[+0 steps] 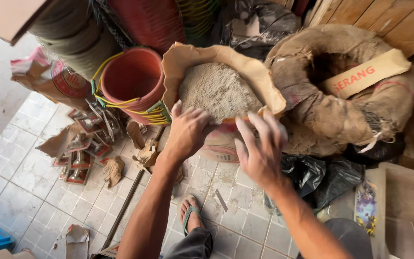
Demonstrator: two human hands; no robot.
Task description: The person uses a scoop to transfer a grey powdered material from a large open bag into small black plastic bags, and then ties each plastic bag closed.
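Observation:
An open brown paper sack holds grey powder and stands in front of me on the tiled floor. My left hand rests on the sack's near rim, fingers curled against the paper. My right hand hovers at the near right rim with its fingers spread, and it may touch the paper edge. Whether either hand truly grips the rim is not clear. My foot in a green sandal shows below the sack.
A stack of red buckets with yellow and green handles stands left of the sack. A rolled-down burlap sack sits to the right, black plastic bags below it. Torn paper scraps and small packets litter the tiles. A wooden wall rises at the back right.

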